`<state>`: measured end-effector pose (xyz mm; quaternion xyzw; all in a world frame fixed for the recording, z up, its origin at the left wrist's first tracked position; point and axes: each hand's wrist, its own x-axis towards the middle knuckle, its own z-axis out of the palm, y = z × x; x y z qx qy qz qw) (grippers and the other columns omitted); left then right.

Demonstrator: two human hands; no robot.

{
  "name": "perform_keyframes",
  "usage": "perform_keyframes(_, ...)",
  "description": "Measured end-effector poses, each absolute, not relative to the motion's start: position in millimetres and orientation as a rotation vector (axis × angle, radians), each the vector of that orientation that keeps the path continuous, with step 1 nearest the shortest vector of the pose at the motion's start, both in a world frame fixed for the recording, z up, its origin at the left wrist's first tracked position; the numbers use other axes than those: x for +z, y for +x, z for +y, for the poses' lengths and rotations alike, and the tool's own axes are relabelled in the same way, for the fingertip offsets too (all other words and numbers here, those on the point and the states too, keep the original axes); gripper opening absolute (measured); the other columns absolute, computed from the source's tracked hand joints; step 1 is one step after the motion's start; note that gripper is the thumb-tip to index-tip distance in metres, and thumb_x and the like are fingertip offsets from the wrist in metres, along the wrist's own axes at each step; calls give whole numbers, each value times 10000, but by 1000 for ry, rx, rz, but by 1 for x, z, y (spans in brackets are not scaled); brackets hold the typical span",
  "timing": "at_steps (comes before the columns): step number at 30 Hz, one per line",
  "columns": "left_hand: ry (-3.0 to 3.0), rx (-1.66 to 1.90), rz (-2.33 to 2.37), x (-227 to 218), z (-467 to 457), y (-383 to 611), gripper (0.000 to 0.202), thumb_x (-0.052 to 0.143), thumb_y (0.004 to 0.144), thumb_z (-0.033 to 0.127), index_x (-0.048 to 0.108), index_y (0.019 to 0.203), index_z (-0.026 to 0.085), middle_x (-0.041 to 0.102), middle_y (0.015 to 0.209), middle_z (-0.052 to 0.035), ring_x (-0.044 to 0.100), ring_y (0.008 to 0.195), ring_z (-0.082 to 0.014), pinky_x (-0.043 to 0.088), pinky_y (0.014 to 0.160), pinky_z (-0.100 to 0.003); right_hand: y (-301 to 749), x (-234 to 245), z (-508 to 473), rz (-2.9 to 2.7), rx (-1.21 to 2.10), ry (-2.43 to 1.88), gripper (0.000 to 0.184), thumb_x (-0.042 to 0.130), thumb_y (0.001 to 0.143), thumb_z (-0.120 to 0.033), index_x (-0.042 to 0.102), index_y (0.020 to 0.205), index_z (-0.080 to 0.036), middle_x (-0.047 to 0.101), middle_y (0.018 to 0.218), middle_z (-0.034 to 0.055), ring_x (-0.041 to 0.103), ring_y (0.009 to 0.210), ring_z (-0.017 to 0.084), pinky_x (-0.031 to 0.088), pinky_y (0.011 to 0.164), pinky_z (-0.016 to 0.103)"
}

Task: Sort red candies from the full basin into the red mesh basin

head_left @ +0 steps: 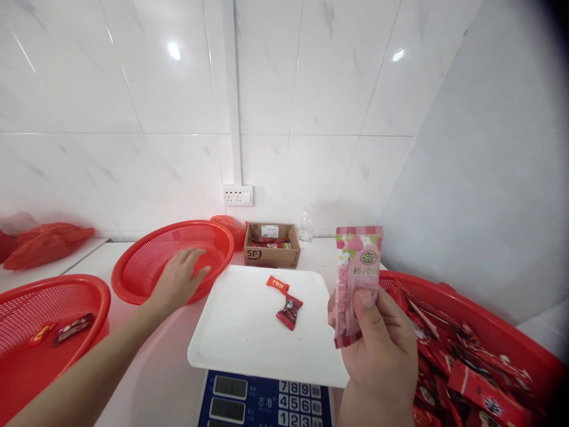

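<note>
My right hand (pixel 377 350) is closed on a pink wrapped candy bar (pixel 355 279), held upright above the right edge of the white scale tray (pixel 235 332). On that tray lie a dark red wrapped candy (pixel 288 310) and a small red-orange packet (pixel 277 284). My left hand (pixel 178 279) stretches out with fingers spread, resting over the rim of the middle red mesh basket (pixel 146 261), holding nothing. A red basket (pixel 511 350) at the right is full of several red wrapped candies.
The scale's blue keypad (pixel 267 403) shows at the bottom. At the left, a third red basket (pixel 26 308) holds two candies. Against the tiled wall stand a small cardboard box (pixel 272 244), a clear bottle (pixel 306 225) and red plastic bags (pixel 44 240).
</note>
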<state>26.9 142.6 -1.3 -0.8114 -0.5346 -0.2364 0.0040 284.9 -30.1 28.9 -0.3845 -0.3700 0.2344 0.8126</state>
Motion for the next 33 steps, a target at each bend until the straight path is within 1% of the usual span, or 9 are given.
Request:
perform_keyframes(3,-2769,-658,-1442,-14,137,55,387,441,932,363,562,1250,178,541,1378,-142,456,1320,-321,426,1060,-487,283,29,-31,-765,518,-808,345,736,791,-465,622,657,-169,559,538,-6,483,467,94,390,413,194)
perform_keyframes(6,-2946,-572,-1228,-23,129,86,400,455,947,324,522,1310,170,486,1445,-145,417,1366,-298,372,1123,-485,283,29,-31,-767,518,-808,335,726,800,-465,637,669,-170,568,535,-6,474,452,87,393,410,187)
perform_keyframes(9,-3094,-468,-1019,-28,124,114,419,473,951,294,479,1359,195,414,1513,-129,370,1404,-285,362,1135,-476,285,29,-30,-812,508,-801,318,712,816,-455,651,685,-171,581,537,1,481,442,88,403,401,182)
perform_keyframes(12,-3201,-367,-837,-31,125,136,449,506,937,268,459,1379,208,428,1505,-128,379,1401,-284,372,1127,-469,288,27,-29,-843,485,-814,355,709,808,-474,639,648,-164,571,527,11,507,460,103,406,394,184)
perform_keyframes(16,-3257,-253,-721,-33,133,153,404,489,939,242,492,1340,195,543,1389,-133,465,1327,-284,394,1098,-450,288,27,-29,-855,468,-824,367,694,820,-477,628,638,-166,553,515,3,468,441,90,395,393,183)
perform_keyframes(19,-3252,-174,-715,-35,136,156,318,444,952,227,553,1250,198,627,1221,-118,577,1158,-267,470,990,-411,284,29,-30,-836,470,-812,352,693,824,-475,631,661,-169,547,515,-2,472,454,94,394,402,184)
perform_keyframes(23,-3196,-142,-804,-37,134,150,286,390,939,151,598,1135,171,621,1107,-131,584,1056,-278,480,921,-408,281,32,-30,-820,468,-818,356,678,836,-482,629,665,-174,510,498,-20,454,444,90,393,407,189)
perform_keyframes(28,-3169,-155,-935,-35,129,136,316,428,839,29,605,1053,180,620,1051,-112,593,1008,-267,500,850,-374,288,28,-29,-875,474,-804,337,687,831,-464,638,667,-174,509,493,-20,440,411,88,392,389,198)
perform_keyframes(33,-3121,-420,-1135,-26,123,111,233,397,915,131,599,1001,207,626,1035,-76,617,963,-219,508,828,-331,289,26,-30,-871,494,-802,344,695,828,-457,620,654,-170,554,515,-5,479,430,94,411,399,197)
